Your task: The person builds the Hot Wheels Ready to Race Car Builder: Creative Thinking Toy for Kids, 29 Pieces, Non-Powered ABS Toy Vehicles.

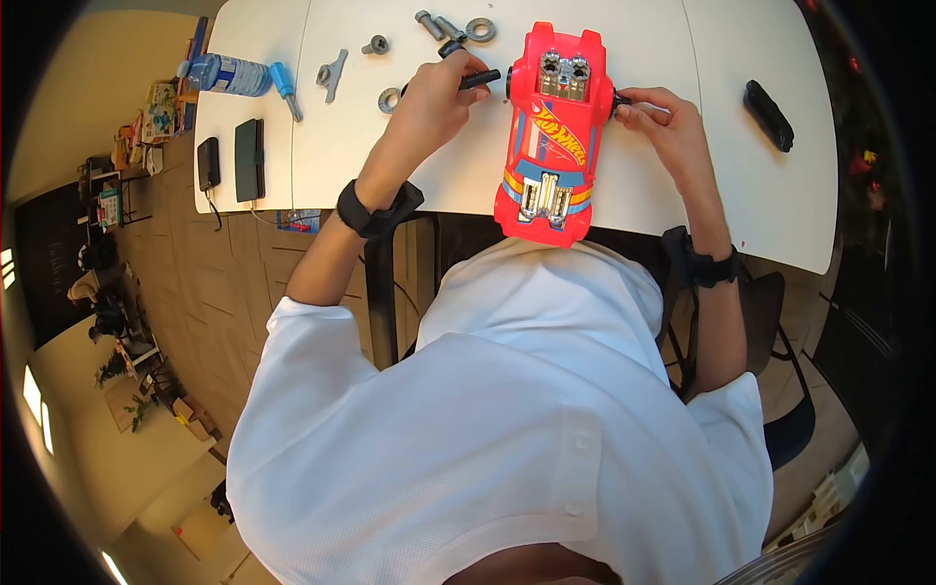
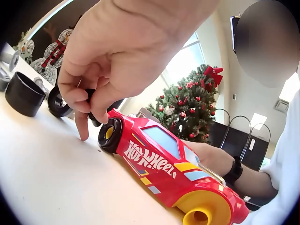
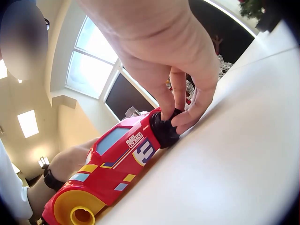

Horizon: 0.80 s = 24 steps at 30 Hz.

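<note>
A red Hot Wheels toy car [image 1: 561, 136] lies at the table's front edge. At its right front, my right hand [image 1: 668, 127] pinches a black wheel [image 3: 164, 129] between thumb and fingers. My left hand [image 1: 429, 112] is beside the left front wheel [image 2: 110, 134], its fingers curled round a black rod-shaped piece [image 1: 480, 80], mostly hidden by the fingers in the left wrist view; I cannot tell its kind. A yellow rear hub [image 2: 199, 216] shows bare on the left side, and another yellow hub [image 3: 83, 215] on the right. Beyond my left hand stands a black ring [image 2: 26, 94].
Grey bolts [image 1: 429, 24], a washer [image 1: 481, 30], a shorter bolt [image 1: 375, 45] and a grey wrench [image 1: 331, 76] lie at the back left. Farther left are a blue-handled tool [image 1: 286, 90], a water bottle [image 1: 229, 75] and a dark phone case [image 1: 250, 160]. A black case [image 1: 768, 116] lies right.
</note>
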{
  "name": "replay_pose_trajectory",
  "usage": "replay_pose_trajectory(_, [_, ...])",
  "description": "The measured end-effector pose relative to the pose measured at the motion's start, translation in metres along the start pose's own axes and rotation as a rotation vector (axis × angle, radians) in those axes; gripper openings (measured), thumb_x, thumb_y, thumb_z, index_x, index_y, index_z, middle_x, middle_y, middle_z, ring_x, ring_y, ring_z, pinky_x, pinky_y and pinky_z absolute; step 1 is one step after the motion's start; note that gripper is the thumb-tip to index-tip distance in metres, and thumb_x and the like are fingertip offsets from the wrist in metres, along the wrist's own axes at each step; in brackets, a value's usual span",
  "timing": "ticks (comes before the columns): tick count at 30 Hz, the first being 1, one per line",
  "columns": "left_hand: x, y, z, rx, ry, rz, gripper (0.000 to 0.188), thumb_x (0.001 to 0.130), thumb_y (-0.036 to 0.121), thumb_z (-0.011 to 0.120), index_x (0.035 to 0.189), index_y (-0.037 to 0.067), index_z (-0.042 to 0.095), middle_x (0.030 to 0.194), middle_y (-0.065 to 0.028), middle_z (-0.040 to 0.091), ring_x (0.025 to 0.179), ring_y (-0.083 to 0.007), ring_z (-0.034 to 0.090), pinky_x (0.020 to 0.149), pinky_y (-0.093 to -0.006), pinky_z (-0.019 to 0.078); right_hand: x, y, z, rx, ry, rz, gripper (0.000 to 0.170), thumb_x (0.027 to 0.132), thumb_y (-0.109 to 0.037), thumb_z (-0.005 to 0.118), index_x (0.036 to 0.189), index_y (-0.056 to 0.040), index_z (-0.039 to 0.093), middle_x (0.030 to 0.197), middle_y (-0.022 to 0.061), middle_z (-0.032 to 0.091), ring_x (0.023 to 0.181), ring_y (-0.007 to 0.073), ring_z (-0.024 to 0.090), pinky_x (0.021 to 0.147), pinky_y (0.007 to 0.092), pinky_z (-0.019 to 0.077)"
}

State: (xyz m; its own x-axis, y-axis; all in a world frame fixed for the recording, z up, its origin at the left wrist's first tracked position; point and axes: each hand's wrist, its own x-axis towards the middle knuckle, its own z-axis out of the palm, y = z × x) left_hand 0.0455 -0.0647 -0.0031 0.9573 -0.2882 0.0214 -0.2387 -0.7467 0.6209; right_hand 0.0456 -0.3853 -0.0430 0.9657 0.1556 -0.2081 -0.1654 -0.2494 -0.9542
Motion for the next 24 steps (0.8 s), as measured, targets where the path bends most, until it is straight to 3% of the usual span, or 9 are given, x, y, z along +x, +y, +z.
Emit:
replay_pose_trajectory(3, [0.004, -0.002, 0.005, -0.036, 0.007, 0.127, 0.02, 0.093, 0.002, 0.069, 0.112, -0.003, 0.064, 0.098, -0.0154, 0.074, 0.089, -0.0198, 0.072, 0.071, -0.0305, 0.0578, -0.001, -0.004, 0.004, -0.065, 0.023, 0.049, 0.032, 0.091, -0.015, 0.077, 0.118, 0.0016, 0.071, 0.1, 0.0099, 0.076, 0.088, 0.0154, 0.073, 0.077, 0.0274, 0.057])
replay_pose_trajectory(5, [0.006, 0.002, 0.008, -0.257, -0.051, -0.064, 0.023, 0.092, 0.005, 0.071, 0.113, -0.003, 0.067, 0.099, -0.0157, 0.074, 0.09, -0.0195, 0.072, 0.073, -0.0303, 0.0578, 0.001, -0.002, 0.005, -0.146, 0.034, -0.017, 0.033, 0.09, -0.016, 0.078, 0.118, -0.0002, 0.072, 0.099, 0.0089, 0.077, 0.087, 0.0151, 0.073, 0.075, 0.0266, 0.0563])
replay_pose_trajectory(6, [0.008, -0.003, 0.012, -0.258, -0.048, -0.067, 0.023, 0.092, 0.005, 0.071, 0.113, -0.003, 0.067, 0.099, -0.0157, 0.074, 0.09, -0.0195, 0.072, 0.073, -0.0303, 0.0578, 0.002, -0.001, 0.004, -0.148, 0.03, -0.018, 0.033, 0.09, -0.016, 0.078, 0.118, -0.0002, 0.072, 0.099, 0.0089, 0.077, 0.087, 0.0151, 0.073, 0.075, 0.0266, 0.0563])
replay_pose_trajectory(8, [0.01, -0.006, 0.016, -0.02, 0.101, 0.166, 0.027, 0.092, 0.007, 0.073, 0.115, -0.005, 0.068, 0.101, -0.0163, 0.074, 0.084, -0.0197, 0.074, 0.072, -0.0302, 0.0585, 0.003, -0.001, 0.002, -0.138, 0.024, -0.008, 0.031, 0.089, -0.013, 0.077, 0.117, -0.0005, 0.072, 0.099, 0.0093, 0.076, 0.088, 0.0153, 0.073, 0.075, 0.0269, 0.0563])
replay_pose_trajectory(9, [0.009, -0.008, 0.017, -0.02, 0.101, 0.165, 0.027, 0.092, 0.007, 0.073, 0.115, -0.005, 0.068, 0.101, -0.0163, 0.074, 0.084, -0.0197, 0.074, 0.072, -0.0302, 0.0585, 0.002, -0.001, 0.002, -0.138, 0.023, -0.007, 0.031, 0.089, -0.013, 0.077, 0.117, -0.0005, 0.072, 0.099, 0.0093, 0.076, 0.088, 0.0153, 0.073, 0.075, 0.0269, 0.0563])
replay_pose_trajectory(11, [0.007, 0.01, 0.007, -0.173, -0.06, -0.154, 0.027, 0.092, 0.006, 0.072, 0.115, -0.009, 0.068, 0.101, -0.0159, 0.074, 0.084, -0.0207, 0.076, 0.076, -0.0295, 0.0598, -0.001, -0.001, 0.002, -0.066, 0.042, -0.004, 0.029, 0.089, -0.009, 0.077, 0.116, -0.0003, 0.072, 0.099, 0.0106, 0.076, 0.087, 0.0155, 0.073, 0.076, 0.027, 0.0567])
replay_pose_trajectory(15, [0.009, -0.012, 0.021, -0.235, -0.005, -0.073, 0.024, 0.094, 0.003, 0.069, 0.114, -0.011, 0.068, 0.098, -0.0145, 0.075, 0.091, -0.0218, 0.076, 0.082, -0.029, 0.0601, -0.002, -0.005, 0.003, -0.045, 0.023, 0.016, 0.028, 0.089, -0.008, 0.077, 0.114, 0.0003, 0.072, 0.097, 0.0117, 0.076, 0.088, 0.0159, 0.073, 0.078, 0.027, 0.0571])
replay_pose_trajectory(18, [0.011, -0.017, 0.028, -0.503, 0.022, -0.047, 0.022, 0.096, 0.001, 0.066, 0.115, -0.011, 0.068, 0.1, -0.0133, 0.075, 0.095, -0.0218, 0.075, 0.086, -0.0286, 0.0594, -0.002, -0.005, 0.003, -0.006, 0.053, 0.012, 0.028, 0.09, -0.009, 0.077, 0.115, 0.0019, 0.071, 0.098, 0.0125, 0.076, 0.087, 0.0164, 0.074, 0.08, 0.0267, 0.0576])
replay_pose_trajectory(24, [0.011, -0.006, 0.02, -0.585, -0.02, -0.188, 0.031, 0.095, -0.004, 0.064, 0.126, -0.003, 0.066, 0.108, -0.0094, 0.07, 0.101, -0.0193, 0.072, 0.089, -0.0298, 0.0587, -0.007, -0.011, 0.004, -0.023, 0.063, 0.067, 0.028, 0.096, -0.012, 0.071, 0.118, 0.0046, 0.069, 0.1, 0.0128, 0.076, 0.084, 0.0174, 0.075, 0.081, 0.0263, 0.0592])
